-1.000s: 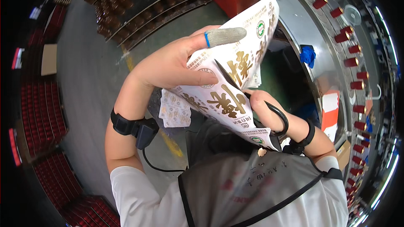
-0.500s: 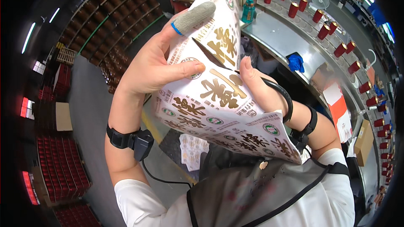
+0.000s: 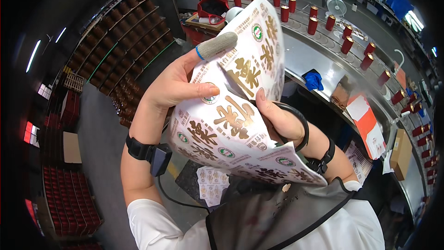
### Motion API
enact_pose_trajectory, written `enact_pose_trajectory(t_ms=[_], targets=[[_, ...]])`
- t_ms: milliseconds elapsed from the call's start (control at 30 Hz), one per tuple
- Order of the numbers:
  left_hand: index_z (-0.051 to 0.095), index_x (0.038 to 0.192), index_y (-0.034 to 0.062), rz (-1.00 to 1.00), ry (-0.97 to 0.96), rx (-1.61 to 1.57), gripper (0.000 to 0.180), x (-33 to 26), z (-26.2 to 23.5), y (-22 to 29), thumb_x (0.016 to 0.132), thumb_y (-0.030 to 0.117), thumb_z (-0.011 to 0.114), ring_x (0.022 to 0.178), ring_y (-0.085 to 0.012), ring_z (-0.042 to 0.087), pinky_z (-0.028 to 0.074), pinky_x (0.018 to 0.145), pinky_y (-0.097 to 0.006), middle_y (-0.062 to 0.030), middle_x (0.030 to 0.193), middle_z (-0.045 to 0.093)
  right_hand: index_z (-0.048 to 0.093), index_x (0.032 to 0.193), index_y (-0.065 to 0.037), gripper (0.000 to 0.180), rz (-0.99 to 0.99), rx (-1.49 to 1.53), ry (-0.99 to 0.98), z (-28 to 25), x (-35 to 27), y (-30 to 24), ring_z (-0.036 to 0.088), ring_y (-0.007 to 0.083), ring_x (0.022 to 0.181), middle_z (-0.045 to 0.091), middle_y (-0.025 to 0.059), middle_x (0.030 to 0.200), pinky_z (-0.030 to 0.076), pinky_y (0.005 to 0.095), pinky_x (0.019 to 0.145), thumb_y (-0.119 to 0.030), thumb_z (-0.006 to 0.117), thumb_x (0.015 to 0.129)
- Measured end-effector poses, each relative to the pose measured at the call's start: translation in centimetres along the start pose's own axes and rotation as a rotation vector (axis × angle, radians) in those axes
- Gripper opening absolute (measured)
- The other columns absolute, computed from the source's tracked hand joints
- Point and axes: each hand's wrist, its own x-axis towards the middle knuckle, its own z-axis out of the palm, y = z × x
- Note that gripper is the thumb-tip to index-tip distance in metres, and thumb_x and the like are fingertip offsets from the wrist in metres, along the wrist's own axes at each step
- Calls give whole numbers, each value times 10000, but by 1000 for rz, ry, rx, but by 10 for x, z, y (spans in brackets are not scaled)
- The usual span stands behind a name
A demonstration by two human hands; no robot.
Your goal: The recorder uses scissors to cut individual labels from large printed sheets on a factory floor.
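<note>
A large white printed sheet (image 3: 208, 134), with gold lettering and small green-and-pink round marks, is curled up between my hands. A slit runs through its middle, and its far part bends away to the right. My left hand (image 3: 178, 81) is closed on the sheet's left side, thumb lying on the printed face; its index finger wears a grey finger cot (image 3: 221, 45) with a blue rim. On the right, my right hand (image 3: 282, 120) grips the sheet below the slit, thumb on top and other fingers hidden behind. The near edge hangs over my dark apron (image 3: 277, 213).
A curved conveyor (image 3: 296, 32) carrying several red cans (image 3: 312, 26) runs along the right. Beside it lie a blue cloth (image 3: 313, 79), an orange-and-white carton (image 3: 367, 125) and a cardboard box (image 3: 400, 155). Racks of brown jars (image 3: 120, 41) stand at left. Printed sheets (image 3: 212, 185) lie below.
The sheet has come lower in view and its far part has folded further to the right, so the slit gapes wider. Both hands keep their hold.
</note>
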Motion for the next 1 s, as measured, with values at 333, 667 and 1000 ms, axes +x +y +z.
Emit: enact_pose_trajectory(t_ms=[333, 667, 1000], targets=[[381, 1387, -1, 14, 11, -150, 757, 6, 35, -25, 707, -46, 711, 1233, -197, 477, 363, 1046, -353, -119, 1360, 476, 654, 910, -9, 349, 194, 52, -59, -67, -37, -3, 535, 79, 668, 618, 41, 743, 397, 228, 574, -336, 536, 931], [358, 1402, 10, -26, -42, -199, 760, 14, 60, -55, 728, -40, 706, 1233, -194, 475, 365, 1046, -360, -114, 1362, 473, 548, 1191, 44, 428, 141, 150, -89, -85, -67, 17, 588, 129, 849, 634, 93, 1014, 463, 252, 751, -228, 603, 865], [354, 1404, 9, -114, -40, -221, 756, 23, 68, -73, 739, -22, 713, 1222, -185, 485, 372, 1039, -344, -110, 1354, 481, 428, 1333, 39, 580, 88, 109, -137, -102, -72, 33, 559, 168, 1038, 568, 115, 1212, 441, 286, 895, -143, 614, 815]])
